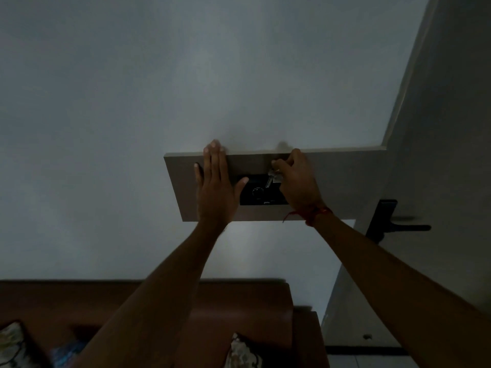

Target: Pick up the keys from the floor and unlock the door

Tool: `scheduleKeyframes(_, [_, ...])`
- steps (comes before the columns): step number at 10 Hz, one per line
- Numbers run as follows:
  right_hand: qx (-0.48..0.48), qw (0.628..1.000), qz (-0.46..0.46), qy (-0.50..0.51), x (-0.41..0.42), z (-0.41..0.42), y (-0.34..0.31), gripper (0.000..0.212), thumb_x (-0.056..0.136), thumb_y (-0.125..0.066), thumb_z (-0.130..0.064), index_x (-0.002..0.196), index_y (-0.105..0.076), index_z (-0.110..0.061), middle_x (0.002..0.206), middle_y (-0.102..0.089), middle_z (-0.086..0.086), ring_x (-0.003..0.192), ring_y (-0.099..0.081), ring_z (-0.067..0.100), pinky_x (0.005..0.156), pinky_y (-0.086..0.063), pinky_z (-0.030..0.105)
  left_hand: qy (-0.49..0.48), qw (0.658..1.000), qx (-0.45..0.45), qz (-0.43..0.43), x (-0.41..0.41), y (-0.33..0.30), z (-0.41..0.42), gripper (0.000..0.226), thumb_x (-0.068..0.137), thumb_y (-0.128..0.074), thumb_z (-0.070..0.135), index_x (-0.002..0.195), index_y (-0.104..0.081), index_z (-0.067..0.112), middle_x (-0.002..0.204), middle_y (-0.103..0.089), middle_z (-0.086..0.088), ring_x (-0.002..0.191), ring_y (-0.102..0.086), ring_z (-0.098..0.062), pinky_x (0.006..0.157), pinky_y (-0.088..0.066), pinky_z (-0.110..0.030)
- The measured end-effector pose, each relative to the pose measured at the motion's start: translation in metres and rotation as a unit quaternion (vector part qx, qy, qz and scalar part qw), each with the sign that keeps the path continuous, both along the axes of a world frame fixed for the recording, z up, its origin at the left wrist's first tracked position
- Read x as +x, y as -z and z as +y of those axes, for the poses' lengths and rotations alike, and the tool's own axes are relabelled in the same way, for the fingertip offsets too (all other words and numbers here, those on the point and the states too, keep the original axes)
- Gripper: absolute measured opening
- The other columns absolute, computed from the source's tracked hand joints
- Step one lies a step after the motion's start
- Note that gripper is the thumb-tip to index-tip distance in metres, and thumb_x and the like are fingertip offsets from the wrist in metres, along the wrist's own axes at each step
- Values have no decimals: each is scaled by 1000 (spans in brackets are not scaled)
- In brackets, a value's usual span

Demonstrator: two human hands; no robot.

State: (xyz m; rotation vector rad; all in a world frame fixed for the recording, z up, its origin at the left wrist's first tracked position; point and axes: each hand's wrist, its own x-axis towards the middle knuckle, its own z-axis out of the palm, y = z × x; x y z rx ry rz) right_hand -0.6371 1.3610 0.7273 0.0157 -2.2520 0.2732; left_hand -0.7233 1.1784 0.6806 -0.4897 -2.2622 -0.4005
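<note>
Forearms raised | left hand (216,181) flat, spread on door (345,181) | right hand (297,179) pinching keys (272,177) at lock (259,192) | risk: key slipping if misaligned

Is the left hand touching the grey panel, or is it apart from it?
Touching. The head view shows the left hand lying flat on the grey panel.

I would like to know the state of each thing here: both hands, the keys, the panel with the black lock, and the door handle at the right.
Left hand: open, flat on the panel.
Right hand: closed on the keys.
Keys: held, tip at the black lock; inserted or not, cannot tell.
Panel: pressed by left hand.
Black lock: partly covered.
Door handle: horizontal, untouched.
</note>
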Motion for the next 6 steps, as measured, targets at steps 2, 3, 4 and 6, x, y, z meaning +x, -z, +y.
scheduleKeyframes(2, [-20,998,49,-25,30,-17,-42,25,77,-55,12,93,-63,-4,87,-48,17,77,-48,28,56,-51,36,-30,999,-5,24,31,-52,-11,94,102,-27,71,165,-5,5,175,-2,-12,163,-3,-30,129,-17,-57])
scheduleKeyframes(3, [1,996,78,-33,44,-26,-78,33,71,-54,17,94,-63,-6,87,-46,16,79,-47,27,57,-53,38,-51,997,-11,59,46,-91,-22,94,102,-26,72,165,-4,5,175,-1,-12,163,-4,-29,129,-19,-56])
scheduleKeyframes(4, [-23,999,15,-19,35,-22,-81,36,70,-53,15,94,-60,-10,91,-43,11,77,-45,23,58,-54,38,-36,998,-37,38,43,-92,-20,94,102,-27,71,165,-1,8,175,2,-9,163,0,-27,130,-17,-55])
scheduleKeyframes(6, [-78,996,-37,-26,31,-15,-48,36,72,-52,10,99,-56,-13,97,-41,8,81,-45,22,65,-53,36,7,997,-75,-27,40,-67,-19,92,102,-25,70,165,1,8,175,6,-9,163,4,-26,131,-13,-55])
